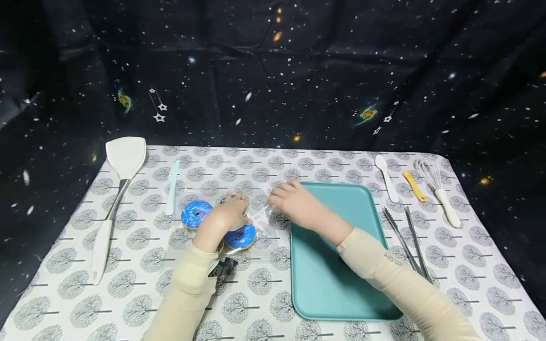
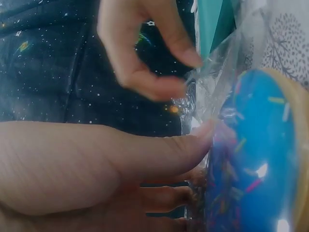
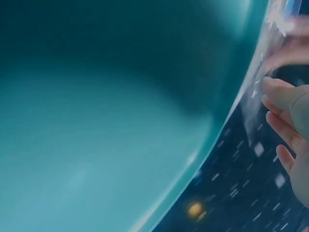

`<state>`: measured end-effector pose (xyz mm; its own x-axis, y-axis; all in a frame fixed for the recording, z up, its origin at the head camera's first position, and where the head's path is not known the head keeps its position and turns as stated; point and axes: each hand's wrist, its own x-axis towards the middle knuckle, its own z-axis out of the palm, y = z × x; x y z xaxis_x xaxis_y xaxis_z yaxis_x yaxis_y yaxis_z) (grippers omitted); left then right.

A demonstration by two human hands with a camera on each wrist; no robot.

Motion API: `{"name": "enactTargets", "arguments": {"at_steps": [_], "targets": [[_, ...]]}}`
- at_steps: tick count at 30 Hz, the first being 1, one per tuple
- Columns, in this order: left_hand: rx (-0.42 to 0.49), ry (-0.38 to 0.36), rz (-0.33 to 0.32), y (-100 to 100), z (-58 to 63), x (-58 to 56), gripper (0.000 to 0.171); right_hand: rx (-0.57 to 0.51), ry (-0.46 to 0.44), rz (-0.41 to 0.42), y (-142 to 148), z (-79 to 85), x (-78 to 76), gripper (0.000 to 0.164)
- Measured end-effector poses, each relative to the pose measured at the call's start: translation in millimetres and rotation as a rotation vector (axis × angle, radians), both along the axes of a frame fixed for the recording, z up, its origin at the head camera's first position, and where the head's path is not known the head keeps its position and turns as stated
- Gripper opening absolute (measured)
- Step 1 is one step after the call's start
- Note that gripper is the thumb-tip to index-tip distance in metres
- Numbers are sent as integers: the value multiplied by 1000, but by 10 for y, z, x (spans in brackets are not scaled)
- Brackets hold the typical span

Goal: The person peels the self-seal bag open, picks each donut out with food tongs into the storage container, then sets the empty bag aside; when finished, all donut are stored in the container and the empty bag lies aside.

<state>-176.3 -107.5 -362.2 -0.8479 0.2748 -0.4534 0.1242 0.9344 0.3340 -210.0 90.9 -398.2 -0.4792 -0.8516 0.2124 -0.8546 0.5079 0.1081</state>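
A clear plastic bag lies left of the tray, with two blue-iced doughnuts in it. The left doughnut shows sprinkles on its icing; the other doughnut is partly hidden under my left hand. That hand pinches the bag's film between thumb and fingers, close against a doughnut in the left wrist view. My right hand reaches over the tray's left edge and pinches the bag's open-looking end with thumb and forefinger. In the right wrist view its fingertips meet the crumpled film.
A teal tray lies under my right forearm. To the left are a white spatula and a pale-green knife. On the right lie a white spoon, a yellow-handled tool, a whisk and black tongs.
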Motion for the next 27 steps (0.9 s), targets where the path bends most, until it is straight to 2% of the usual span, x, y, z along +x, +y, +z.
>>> {"name": "enactTargets", "arguments": {"at_steps": [4, 7, 10, 14, 19, 23, 27], "targets": [[11, 9, -1, -26, 7, 4, 67, 72, 50, 117, -182, 38, 169, 21], [8, 18, -22, -12, -9, -11, 67, 168, 62, 104, -233, 56, 239, 13], [0, 20, -25, 4, -27, -24, 67, 205, 39, 75, -192, 72, 257, 7], [-3, 24, -20, 2, -16, -20, 67, 168, 3, 71, -47, 80, 247, 4], [-13, 33, -35, -25, 5, -10, 67, 95, -50, 62, 73, 91, 267, 19], [-10, 34, -39, -42, 26, 6, 66, 76, -77, 95, 67, 104, 380, 26], [47, 33, -36, -71, 43, 81, 67, 53, -117, 112, 140, 99, 534, 26]]}}
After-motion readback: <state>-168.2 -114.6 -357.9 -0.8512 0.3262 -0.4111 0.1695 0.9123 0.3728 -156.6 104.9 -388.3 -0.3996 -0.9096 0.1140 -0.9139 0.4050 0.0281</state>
